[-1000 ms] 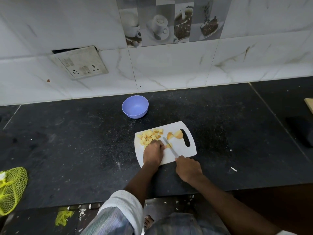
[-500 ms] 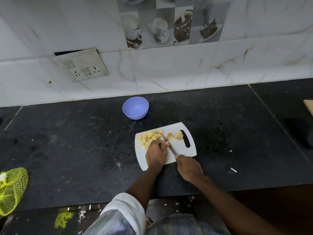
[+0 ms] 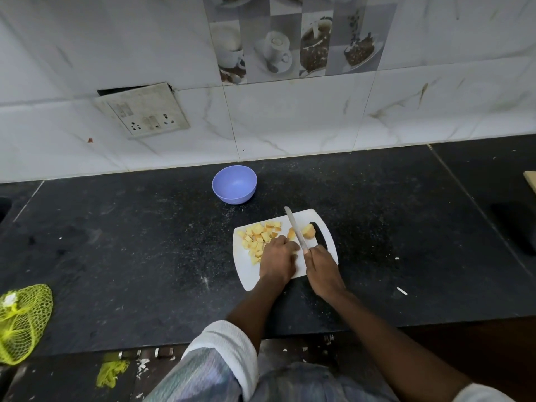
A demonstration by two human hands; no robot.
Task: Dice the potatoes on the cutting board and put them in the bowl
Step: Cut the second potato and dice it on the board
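A white cutting board (image 3: 249,274) lies on the black counter. Several yellow potato cubes (image 3: 258,235) are piled at its far left. Two larger potato pieces (image 3: 308,230) with skin sit by the board's handle slot. My left hand (image 3: 277,256) rests on the board beside the cubes, fingers curled over something I cannot make out. My right hand (image 3: 322,266) grips the handle of a knife (image 3: 294,227), whose blade points away between the potato pieces. An empty purple bowl (image 3: 234,184) stands behind the board.
A yellow mesh bag (image 3: 21,320) lies at the counter's left front edge. A dark object (image 3: 514,227) and a wooden edge (image 3: 530,181) sit at the far right. The tiled wall with a socket plate (image 3: 143,111) stands behind the counter.
The knife blade has swung from lying low by my left hand's fingers to pointing away over the larger potato pieces. My right hand moved up onto the board. My left hand stays in place.
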